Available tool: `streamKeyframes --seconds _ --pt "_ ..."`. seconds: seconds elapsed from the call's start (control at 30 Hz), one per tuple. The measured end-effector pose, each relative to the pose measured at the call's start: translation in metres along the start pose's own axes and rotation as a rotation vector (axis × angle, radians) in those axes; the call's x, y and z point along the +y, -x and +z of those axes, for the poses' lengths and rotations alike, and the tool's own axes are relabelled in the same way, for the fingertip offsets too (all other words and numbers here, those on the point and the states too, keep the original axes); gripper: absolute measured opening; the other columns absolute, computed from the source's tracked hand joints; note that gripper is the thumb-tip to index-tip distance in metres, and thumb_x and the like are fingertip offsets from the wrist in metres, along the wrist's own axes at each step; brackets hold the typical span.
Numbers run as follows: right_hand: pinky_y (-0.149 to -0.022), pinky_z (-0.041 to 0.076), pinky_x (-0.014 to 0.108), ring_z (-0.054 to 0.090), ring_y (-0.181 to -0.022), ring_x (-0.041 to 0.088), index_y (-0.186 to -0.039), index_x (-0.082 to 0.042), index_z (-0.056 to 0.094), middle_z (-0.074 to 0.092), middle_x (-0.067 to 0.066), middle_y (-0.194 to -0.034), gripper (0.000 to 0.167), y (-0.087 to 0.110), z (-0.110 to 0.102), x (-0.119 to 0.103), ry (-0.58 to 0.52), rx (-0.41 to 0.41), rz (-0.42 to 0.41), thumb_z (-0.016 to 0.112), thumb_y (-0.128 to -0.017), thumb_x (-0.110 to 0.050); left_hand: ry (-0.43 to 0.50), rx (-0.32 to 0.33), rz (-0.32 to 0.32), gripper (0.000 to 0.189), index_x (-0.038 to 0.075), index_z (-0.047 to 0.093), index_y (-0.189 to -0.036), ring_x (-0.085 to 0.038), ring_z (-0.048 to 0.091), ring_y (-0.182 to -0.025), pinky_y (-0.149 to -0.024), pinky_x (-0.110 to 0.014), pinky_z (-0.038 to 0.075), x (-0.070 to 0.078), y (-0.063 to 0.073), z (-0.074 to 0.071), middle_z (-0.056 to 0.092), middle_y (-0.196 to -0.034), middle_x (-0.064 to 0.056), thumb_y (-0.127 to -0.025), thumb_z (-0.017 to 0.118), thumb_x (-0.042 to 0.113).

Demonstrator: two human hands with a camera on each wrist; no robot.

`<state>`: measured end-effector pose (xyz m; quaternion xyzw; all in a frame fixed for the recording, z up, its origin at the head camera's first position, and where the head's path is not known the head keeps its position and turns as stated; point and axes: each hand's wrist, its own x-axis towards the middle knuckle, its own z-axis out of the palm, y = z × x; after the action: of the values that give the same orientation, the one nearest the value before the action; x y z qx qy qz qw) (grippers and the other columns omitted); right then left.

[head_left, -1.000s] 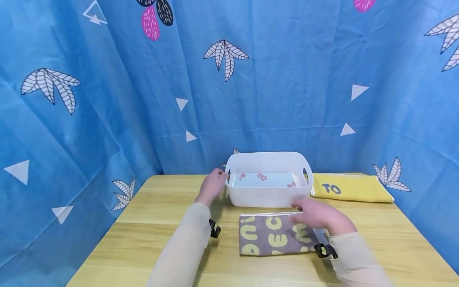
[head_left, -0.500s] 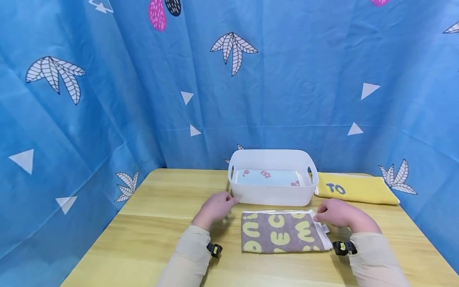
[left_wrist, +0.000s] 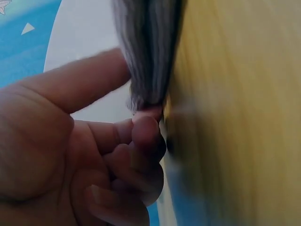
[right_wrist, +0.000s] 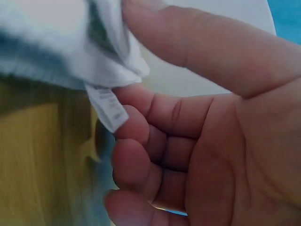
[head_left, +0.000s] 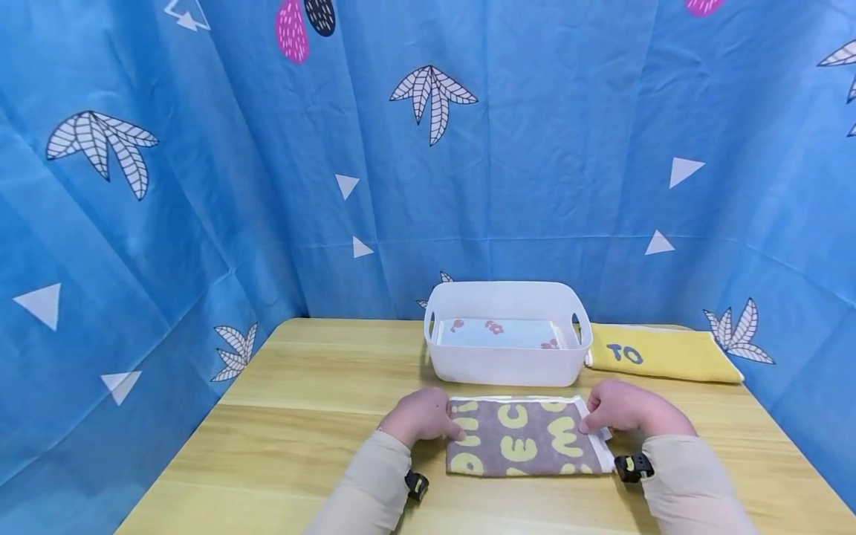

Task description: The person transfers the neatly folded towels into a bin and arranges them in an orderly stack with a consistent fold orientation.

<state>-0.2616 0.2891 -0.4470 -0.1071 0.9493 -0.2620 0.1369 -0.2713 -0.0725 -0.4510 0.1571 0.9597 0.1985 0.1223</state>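
Observation:
A folded grey-purple towel (head_left: 515,438) with yellow letters and a white edge lies on the table in front of the white basket. At its left end my left hand (head_left: 423,416) pinches it, thumb on top; the left wrist view has the folded layers (left_wrist: 148,52) between thumb and fingers. My right hand (head_left: 628,410) pinches the right end by the white border. In the right wrist view its thumb (right_wrist: 183,35) lies over the towel's edge, fingers curled beneath, and a small white label (right_wrist: 107,108) hangs beside the fingertips.
Behind the towel stands the white basket (head_left: 508,368) with handle holes; a light blue cloth with red flowers (head_left: 495,333) lies inside. A folded yellow towel (head_left: 669,353) sits to its right. Blue curtains (head_left: 535,148) border the wooden table (head_left: 287,416) at the back and sides.
My left hand has come from beside the basket down to the towel's left end and taken hold. My right hand has moved from over the towel to grip its right end.

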Motion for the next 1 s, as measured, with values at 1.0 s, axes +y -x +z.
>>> streamKeyframes --seconds 1.0 --pt "-0.057 0.041 0.030 0.051 -0.062 0.011 -0.079 -0.018 0.064 0.058 -0.006 -0.071 0.013 0.003 -0.007 -0.004 0.012 -0.081 -0.238 0.069 -0.089 -0.024 0.054 -0.090 0.052 0.031 0.017 0.060 -0.070 -0.015 0.046 -0.056 -0.054 -0.033 0.038 -0.009 0.006 -0.018 0.050 -0.063 0.002 -0.090 0.072 0.037"
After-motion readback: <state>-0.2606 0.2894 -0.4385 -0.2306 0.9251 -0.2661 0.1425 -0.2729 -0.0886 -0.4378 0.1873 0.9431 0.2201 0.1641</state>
